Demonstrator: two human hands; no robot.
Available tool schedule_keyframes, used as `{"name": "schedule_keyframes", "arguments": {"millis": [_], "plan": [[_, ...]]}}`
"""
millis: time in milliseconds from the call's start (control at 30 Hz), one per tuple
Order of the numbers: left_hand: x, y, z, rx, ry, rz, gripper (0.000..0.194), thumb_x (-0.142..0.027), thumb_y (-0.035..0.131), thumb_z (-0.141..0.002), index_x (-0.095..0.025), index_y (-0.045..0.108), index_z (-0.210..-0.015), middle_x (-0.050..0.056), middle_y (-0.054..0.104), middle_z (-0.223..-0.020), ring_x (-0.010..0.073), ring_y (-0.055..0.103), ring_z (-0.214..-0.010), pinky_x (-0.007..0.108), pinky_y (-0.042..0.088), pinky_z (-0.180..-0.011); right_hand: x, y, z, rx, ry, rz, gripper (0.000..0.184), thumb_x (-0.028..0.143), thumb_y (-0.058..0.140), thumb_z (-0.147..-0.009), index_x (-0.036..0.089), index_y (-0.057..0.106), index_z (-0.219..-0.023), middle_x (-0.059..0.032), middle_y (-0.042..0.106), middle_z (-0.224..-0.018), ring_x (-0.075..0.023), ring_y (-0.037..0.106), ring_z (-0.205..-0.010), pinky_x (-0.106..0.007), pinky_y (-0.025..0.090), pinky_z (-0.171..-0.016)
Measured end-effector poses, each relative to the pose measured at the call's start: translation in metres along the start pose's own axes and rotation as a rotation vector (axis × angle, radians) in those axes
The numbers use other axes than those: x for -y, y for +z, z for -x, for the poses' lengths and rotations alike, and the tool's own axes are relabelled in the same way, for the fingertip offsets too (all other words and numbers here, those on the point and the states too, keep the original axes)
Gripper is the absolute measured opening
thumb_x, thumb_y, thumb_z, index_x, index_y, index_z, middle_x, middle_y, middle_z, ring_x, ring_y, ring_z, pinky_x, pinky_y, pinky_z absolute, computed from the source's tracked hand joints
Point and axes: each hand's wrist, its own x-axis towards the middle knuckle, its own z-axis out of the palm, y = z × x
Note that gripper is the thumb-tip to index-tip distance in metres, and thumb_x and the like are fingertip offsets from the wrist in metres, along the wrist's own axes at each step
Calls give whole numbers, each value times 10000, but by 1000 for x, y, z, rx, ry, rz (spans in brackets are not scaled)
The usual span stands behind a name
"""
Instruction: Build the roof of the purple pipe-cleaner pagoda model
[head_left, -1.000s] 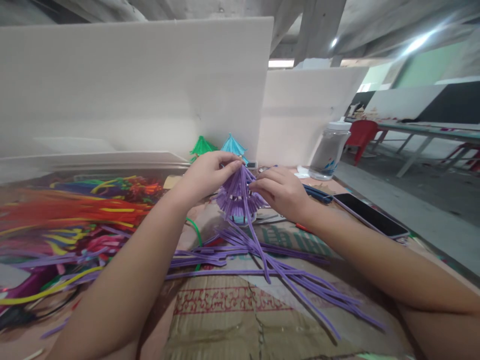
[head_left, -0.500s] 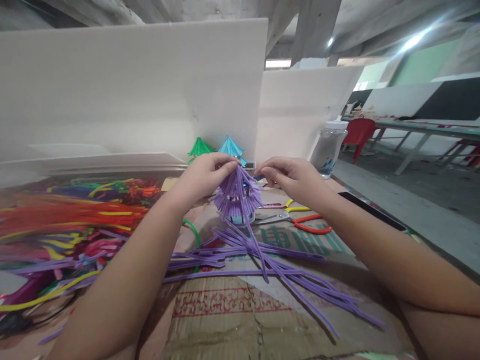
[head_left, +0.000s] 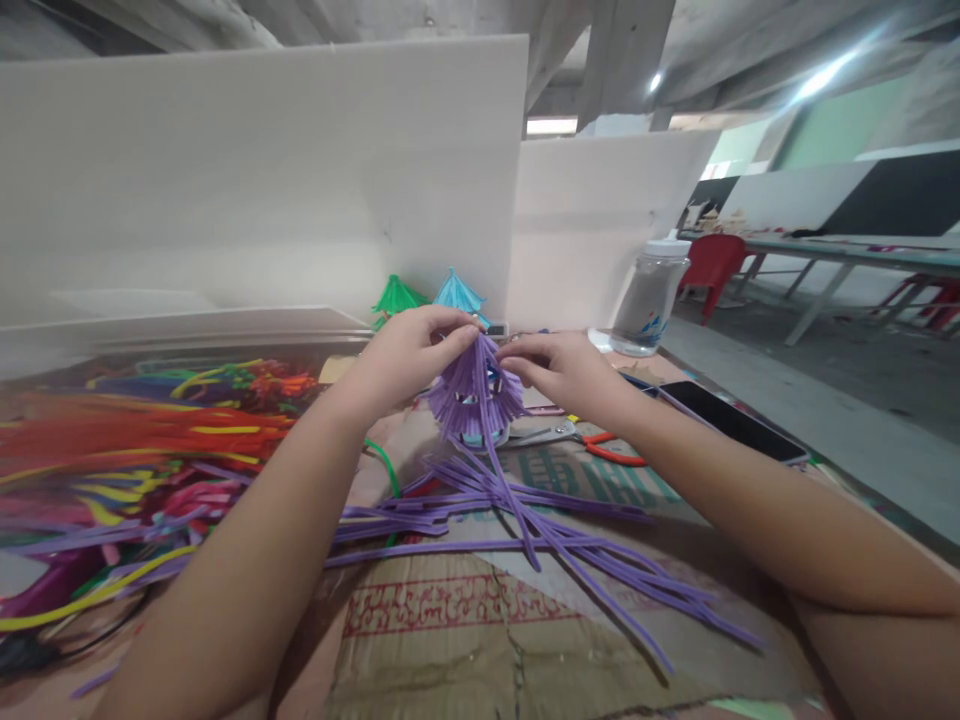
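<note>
A purple tiered pagoda model made of pipe cleaners stands upright on the table in front of me. My left hand pinches the peak of its roof between thumb and fingers. At the roof's right side is my right hand, fingers bent and fingertips close to the strands; whether they grip one is unclear. One long purple pipe cleaner hangs from the roof down the front. Loose purple pipe cleaners lie crossed on flattened cardboard nearer me.
Orange pipe cleaners and other colours pile up at left. Orange-handled scissors, a phone and a clear bottle are at right. Green and blue pagoda models stand behind, before a white board.
My right hand drew away from the roof to the right, uncovering the scissors, then came back beside it. My left hand keeps its hold on the peak.
</note>
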Motion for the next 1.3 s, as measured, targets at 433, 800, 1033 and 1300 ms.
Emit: {"name": "schedule_keyframes", "arguments": {"millis": [433, 800, 1033, 1300], "plan": [[1, 1, 0, 9, 35, -5, 334, -405, 501, -930, -168, 727, -996, 41, 742, -964, 186, 655, -858, 264, 468, -759, 9, -1, 3, -17, 84, -32, 196, 286, 558, -900, 165, 693, -825, 2, 642, -684, -107, 537, -613, -246, 355, -591], [14, 2, -5, -53, -90, -3, 373, -433, 506, -912, -144, 725, -1000, 59, 743, -956, 204, 647, -853, 283, 480, -772, 15, -3, 3, 217, 117, 25, 376, 379, 452, -964, 161, 674, -753, -4, 604, -595, -108, 520, -553, -256, 337, -574], [15, 4, -5, -95, -109, -44, 363, -409, 509, -915, -151, 726, -1050, 60, 747, -1013, 208, 653, -901, 282, 488, -840, 5, 17, 3, 413, 342, -315, 372, 473, 513, -914, 169, 662, -761, 26, 563, -496, -85, 444, -432, -232, 318, -461], [17, 6, -6, -87, -96, -2, 343, -400, 518, -919, -153, 719, -1045, 67, 743, -1042, 203, 660, -925, 288, 487, -845, 7, 26, 8, 487, 516, -615, 295, 435, 587, -859, 156, 635, -773, 65, 486, -427, -57, 355, -352, -203, 224, -372]]}}
